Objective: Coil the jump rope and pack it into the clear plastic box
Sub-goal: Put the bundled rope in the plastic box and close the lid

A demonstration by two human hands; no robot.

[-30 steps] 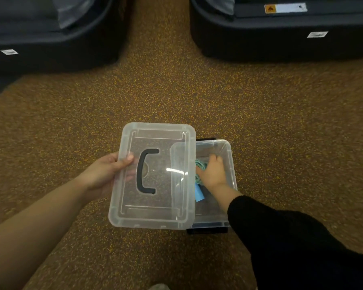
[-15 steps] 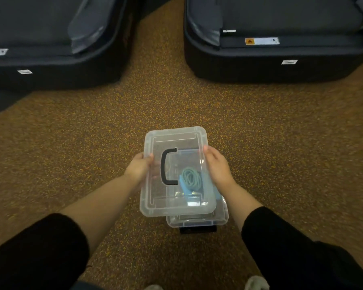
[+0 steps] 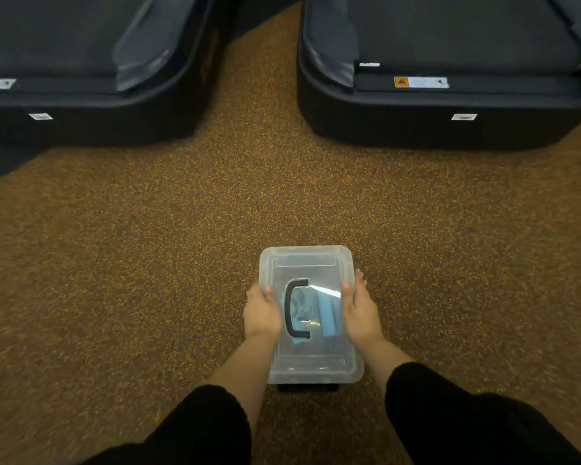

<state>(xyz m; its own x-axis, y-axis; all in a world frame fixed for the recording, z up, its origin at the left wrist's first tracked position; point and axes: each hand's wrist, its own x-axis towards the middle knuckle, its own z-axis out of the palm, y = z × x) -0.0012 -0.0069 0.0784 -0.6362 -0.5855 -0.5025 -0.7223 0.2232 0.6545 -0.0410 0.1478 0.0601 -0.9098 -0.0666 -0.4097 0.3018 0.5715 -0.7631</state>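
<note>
— Where do we have the clear plastic box (image 3: 311, 370) right now?

— On the speckled brown carpet (image 3: 148, 263), near us and a little right of centre. Its clear lid (image 3: 306, 260) lies flat across the top, and the black handle (image 3: 295, 308) on the lid runs near-to-far, slightly left of the lid's middle.

— And our hands?

— Our left hand (image 3: 261, 312) lies against the left long edge of the lid, fingers curled over the rim with the fingertips on top. Our right hand (image 3: 359, 312) does the same on the right long edge. Both hands are closed onto the lid, one on each side, about level with the handle.

— Can we see the jump rope (image 3: 304, 303)?

— Through the lid, yes, though it is blurred: a teal bundle lies inside the box under the handle, and just right of it a light blue handle piece (image 3: 327, 313) lies lengthwise. We cannot tell how neatly the rope is coiled.

— Is the lid latched?

— We cannot tell. A dark clip (image 3: 307, 386) shows below the box's near end.

— What lies beyond?

— Two dark treadmill bases (image 3: 450, 105) at the far side, left and right, well apart from the box, with carpet running between them.
</note>
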